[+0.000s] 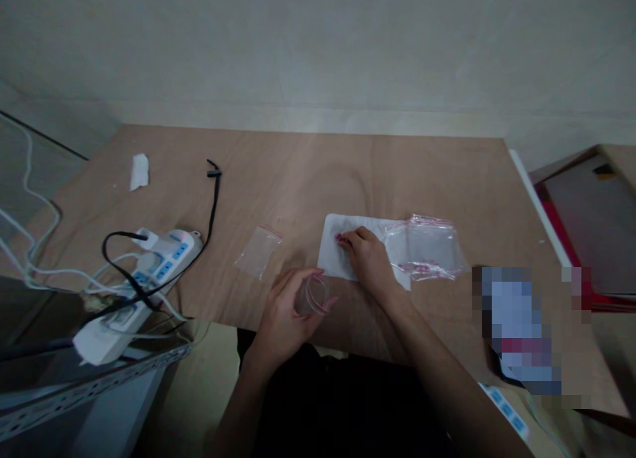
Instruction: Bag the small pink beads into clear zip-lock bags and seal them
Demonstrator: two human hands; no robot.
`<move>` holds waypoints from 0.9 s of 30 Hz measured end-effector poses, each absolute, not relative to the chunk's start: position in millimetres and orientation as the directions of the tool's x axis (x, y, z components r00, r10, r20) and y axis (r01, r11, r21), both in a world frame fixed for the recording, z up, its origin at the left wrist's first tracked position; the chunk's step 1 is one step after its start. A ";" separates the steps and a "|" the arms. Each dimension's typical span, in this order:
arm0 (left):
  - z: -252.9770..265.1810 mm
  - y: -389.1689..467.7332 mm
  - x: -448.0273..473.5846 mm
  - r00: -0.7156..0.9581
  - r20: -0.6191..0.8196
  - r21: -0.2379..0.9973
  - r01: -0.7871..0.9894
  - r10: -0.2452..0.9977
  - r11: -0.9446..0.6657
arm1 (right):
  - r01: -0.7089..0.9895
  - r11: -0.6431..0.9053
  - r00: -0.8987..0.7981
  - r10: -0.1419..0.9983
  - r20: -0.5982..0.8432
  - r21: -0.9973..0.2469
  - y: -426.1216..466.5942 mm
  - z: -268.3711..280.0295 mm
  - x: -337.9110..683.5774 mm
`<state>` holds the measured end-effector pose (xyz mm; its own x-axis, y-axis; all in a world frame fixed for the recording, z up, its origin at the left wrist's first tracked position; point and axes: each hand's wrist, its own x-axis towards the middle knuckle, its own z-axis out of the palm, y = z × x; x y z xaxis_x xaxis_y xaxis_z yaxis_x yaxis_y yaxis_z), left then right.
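My left hand (285, 309) is curled around a small clear zip bag (317, 293) with a red-lined mouth, which is spread between thumb and fingers. A white sheet (332, 256) lies in front of me, and my right hand (366, 252) rests over it. At its pinched fingertips is a small dark-red piece (338, 237), too small to name exactly. Several flat clear zip bags (432, 246) with red seal lines lie stacked to the right, overlapping the sheet. Another single zip bag (259, 251) lies flat on the wood, left of my left hand.
On the left is a white power strip (163, 266) with plugs and tangled cables. A black cable (214, 203) runs up the wooden tabletop (278, 173), near a white paper scrap (140, 171). At right lies a phone-like object (517, 325), its screen blurred out. A wall stands behind.
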<state>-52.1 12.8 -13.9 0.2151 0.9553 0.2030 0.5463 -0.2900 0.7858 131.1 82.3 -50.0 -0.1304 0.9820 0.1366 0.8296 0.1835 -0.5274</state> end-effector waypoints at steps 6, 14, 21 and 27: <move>-14.2 14.2 -52.8 0.218 0.196 0.795 0.535 0.956 -0.285 | 0.831 0.192 -0.121 0.979 0.167 -0.522 81.6 -49.2 135.4; -12.4 21.6 -36.8 0.219 0.182 0.852 0.451 0.959 -0.265 | 0.567 0.368 -0.216 0.930 0.298 -0.737 36.6 41.0 131.0; -2.1 21.2 -14.8 0.235 0.144 0.918 0.331 0.961 -0.218 | 0.572 0.405 -0.444 0.884 0.146 -0.713 15.3 66.4 128.0; 1.3 19.0 -10.5 0.206 0.153 0.933 0.292 0.966 -0.211 | 0.618 0.379 -0.455 0.887 0.080 -0.689 13.7 67.5 128.7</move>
